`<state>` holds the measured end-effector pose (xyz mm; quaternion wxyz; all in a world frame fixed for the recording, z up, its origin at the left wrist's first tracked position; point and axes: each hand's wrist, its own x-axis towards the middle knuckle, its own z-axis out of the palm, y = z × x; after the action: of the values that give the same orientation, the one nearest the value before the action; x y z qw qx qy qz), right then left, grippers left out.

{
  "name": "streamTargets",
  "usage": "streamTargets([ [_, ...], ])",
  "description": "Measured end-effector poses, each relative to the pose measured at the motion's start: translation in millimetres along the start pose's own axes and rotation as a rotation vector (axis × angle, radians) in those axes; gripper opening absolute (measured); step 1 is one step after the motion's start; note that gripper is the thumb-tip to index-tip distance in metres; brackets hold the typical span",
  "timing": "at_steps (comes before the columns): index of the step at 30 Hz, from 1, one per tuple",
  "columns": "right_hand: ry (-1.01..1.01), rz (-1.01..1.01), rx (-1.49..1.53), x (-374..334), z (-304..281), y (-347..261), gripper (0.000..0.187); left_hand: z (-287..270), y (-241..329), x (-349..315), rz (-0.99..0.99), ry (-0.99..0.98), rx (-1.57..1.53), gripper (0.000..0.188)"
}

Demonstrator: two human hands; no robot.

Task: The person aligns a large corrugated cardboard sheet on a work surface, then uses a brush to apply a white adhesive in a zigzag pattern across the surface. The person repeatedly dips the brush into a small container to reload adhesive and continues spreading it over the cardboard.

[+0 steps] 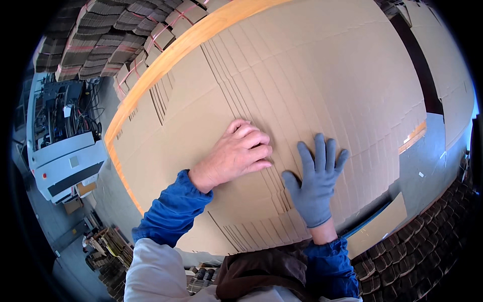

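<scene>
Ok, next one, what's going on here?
Someone is handling overlapping brown cardboard sheets, fanned across a wood-edged table. The bare left hand has curled fingers against them; whether it grips an edge is unclear. The gray-gloved right hand, fingers spread, rests on the sheets beside it.

The tabletop [216, 21] shows mainly as a smooth orange-yellow wooden border, bowed by the lens, running from about 8 o'clock round to 12, with one more short strip of wood at 3 o'clock. Brown cardboard sheets [302, 65] lie flat across nearly all of it, overlapping like fanned cards, their edges stepped most clearly toward 3 and 4 o'clock. Dark narrow slits show in groups at 10 o'clock, near the centre and at 7 o'clock. Toward 6 o'clock the cardboard hides the tabletop's near edge.
</scene>
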<state>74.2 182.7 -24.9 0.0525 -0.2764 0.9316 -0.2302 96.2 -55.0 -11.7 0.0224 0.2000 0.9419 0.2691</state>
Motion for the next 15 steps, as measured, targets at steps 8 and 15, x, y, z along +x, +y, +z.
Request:
streamTargets([
  [8,-0.019,-0.002,-0.014,-0.7,0.2,0.2,0.069,0.4,-1.2,-3.6,-0.005,-0.003,-0.015,0.023],
  [15,-0.011,-0.005,-0.015,-2.1,2.0,1.8,0.068,-0.1,-1.2,-6.2,-0.007,0.003,-0.022,0.023],
])
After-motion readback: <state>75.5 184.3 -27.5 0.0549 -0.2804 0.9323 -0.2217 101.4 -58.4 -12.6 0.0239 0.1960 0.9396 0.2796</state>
